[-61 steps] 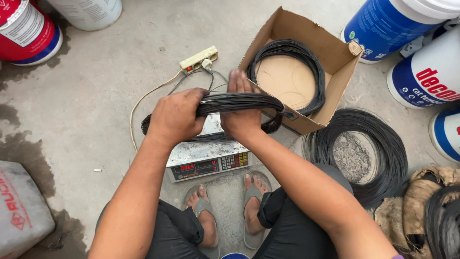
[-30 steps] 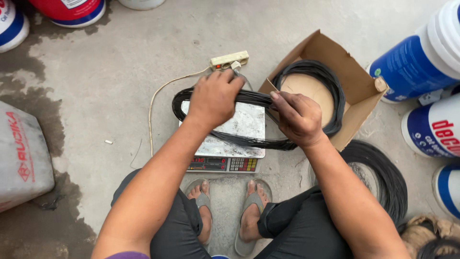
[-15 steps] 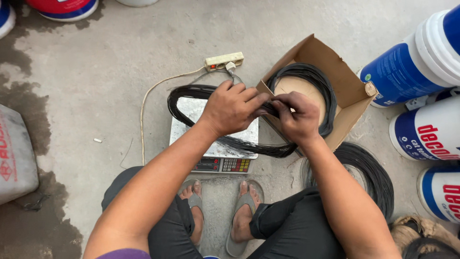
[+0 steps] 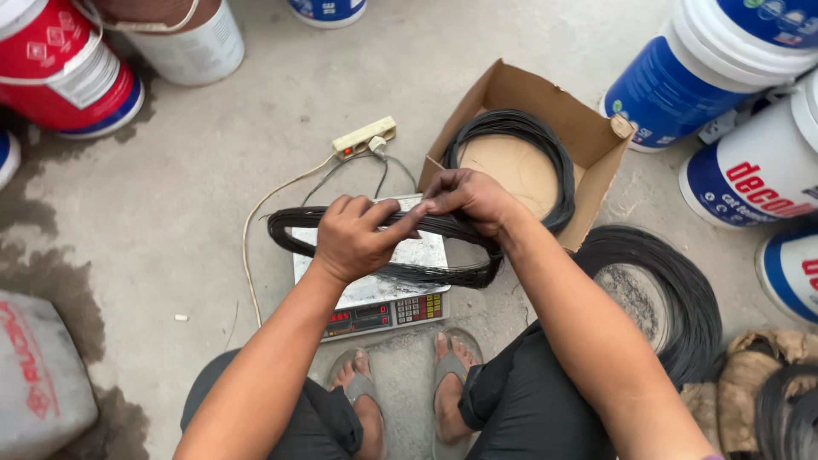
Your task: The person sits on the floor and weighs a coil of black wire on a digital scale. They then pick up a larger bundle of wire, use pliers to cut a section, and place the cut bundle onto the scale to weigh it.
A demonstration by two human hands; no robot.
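I have the coil of black wire (image 4: 383, 247) lying over the digital scale (image 4: 375, 294) on the concrete floor (image 4: 170, 213). My left hand (image 4: 354, 238) is closed around its upper strand, and my right hand (image 4: 469, 200) pinches it close beside. I judge I am binding the coil; next it needs a firm twist. An open cardboard box (image 4: 588, 136) with another coil stands beyond, blue-and-white buckets (image 4: 716, 68) at right, a red one (image 4: 60, 72) at left.
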